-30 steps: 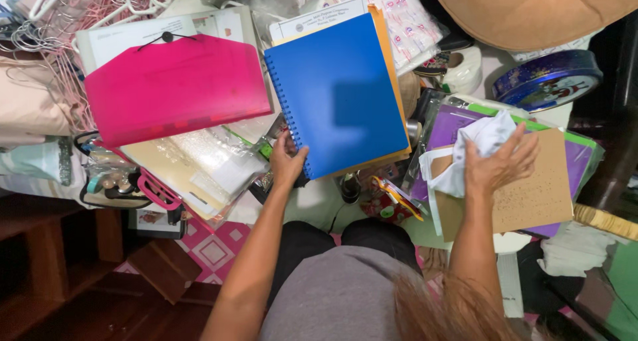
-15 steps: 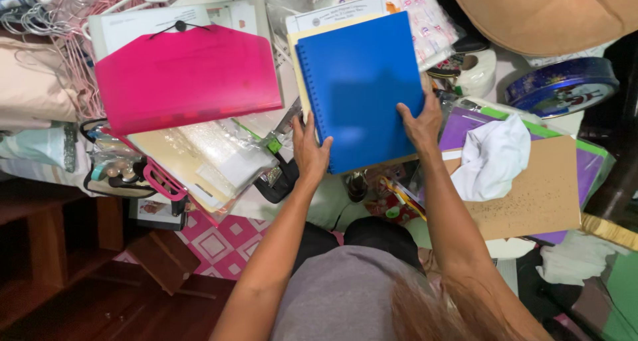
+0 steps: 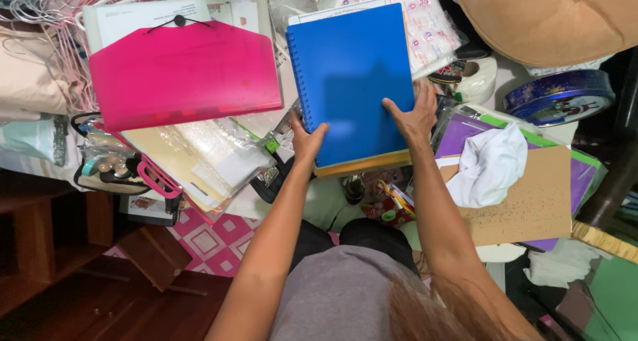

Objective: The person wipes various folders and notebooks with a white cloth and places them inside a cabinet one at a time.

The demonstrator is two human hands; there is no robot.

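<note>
Both hands on the blue notebook

We see the left hand (image 3: 307,139) and right hand (image 3: 411,115) gripping the blue spiral notebook (image 3: 351,82) at upper centre, beside the pink folder (image 3: 183,72), white cloth (image 3: 490,163) lower right.

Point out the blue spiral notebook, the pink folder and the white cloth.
blue spiral notebook (image 3: 352,75), head view, middle of its cover
pink folder (image 3: 183,75), head view, middle of its flap
white cloth (image 3: 488,165), head view, centre of the bunched fabric
</note>
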